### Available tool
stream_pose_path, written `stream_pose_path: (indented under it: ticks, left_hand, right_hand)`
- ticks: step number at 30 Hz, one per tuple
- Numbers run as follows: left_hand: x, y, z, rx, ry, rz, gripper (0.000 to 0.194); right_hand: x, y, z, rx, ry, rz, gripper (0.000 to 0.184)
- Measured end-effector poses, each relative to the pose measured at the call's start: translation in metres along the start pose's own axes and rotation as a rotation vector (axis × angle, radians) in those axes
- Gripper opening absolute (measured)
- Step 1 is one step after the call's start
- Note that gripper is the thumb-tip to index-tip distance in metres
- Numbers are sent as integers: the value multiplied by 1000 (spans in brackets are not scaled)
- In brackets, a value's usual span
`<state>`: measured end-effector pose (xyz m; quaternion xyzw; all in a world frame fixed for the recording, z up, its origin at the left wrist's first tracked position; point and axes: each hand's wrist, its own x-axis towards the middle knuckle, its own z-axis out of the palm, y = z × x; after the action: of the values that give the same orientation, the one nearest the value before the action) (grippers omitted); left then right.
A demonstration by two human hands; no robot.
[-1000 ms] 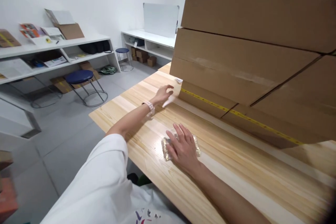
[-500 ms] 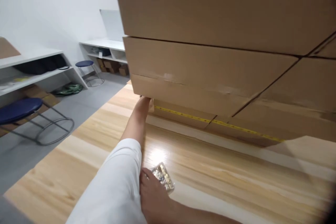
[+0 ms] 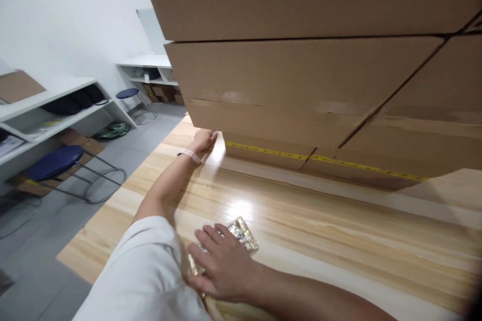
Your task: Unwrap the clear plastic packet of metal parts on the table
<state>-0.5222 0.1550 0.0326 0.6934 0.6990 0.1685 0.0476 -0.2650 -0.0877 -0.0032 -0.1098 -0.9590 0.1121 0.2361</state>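
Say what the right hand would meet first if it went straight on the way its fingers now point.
Probably the white sleeve on the left arm, near its hem; depth is unclear, though, and the right hand might pass beneath.

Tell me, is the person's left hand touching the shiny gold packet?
Apart: the head view shows bare wooden tabletop between the left hand and the shiny gold packet.

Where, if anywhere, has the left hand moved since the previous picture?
Yes: the left hand has drawn nearer, out from behind the overhanging cardboard box into view.
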Motion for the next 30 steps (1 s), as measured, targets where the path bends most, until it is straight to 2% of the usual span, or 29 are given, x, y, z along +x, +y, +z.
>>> stream_pose_path:
  ticks: [3, 5, 8, 11, 13, 16, 19, 22, 26, 30]
  left_hand:
    - [-66, -9, -12, 56, -32, -45, 35]
    - [-120, -5, -17, 74, -63, -58, 39]
    - [-188, 19, -17, 29, -105, 10, 44]
    - [-219, 56, -9, -144, -126, 70, 52]
    - [-220, 83, 1, -281, -129, 62, 60]
    - [-200, 124, 20, -438, -150, 88, 68]
    - [-175, 164, 36, -638, -210, 157, 68]
    - [-160, 195, 41, -689, -252, 245, 66]
    - [-155, 211, 39, -585, -239, 320, 63]
    - [-159, 212, 43, -469, -215, 351, 68]
  right_hand:
    - [0, -1, 3, 16, 23, 2, 53]
    - [2, -2, 3, 38, 7, 3, 48]
    - [4, -3, -1, 50, -28, 10, 41]
    - [2, -3, -5, 35, -57, 11, 40]
    - [-5, 0, -9, 5, -55, 18, 42]
    - [-28, 12, -22, -66, -36, 77, 44]
    - [-64, 32, -44, -143, -16, 196, 42]
    - [-106, 54, -71, -228, 24, 352, 41]
    - [-150, 77, -97, -330, 95, 542, 39]
    - [-170, 101, -109, -364, 100, 629, 40]
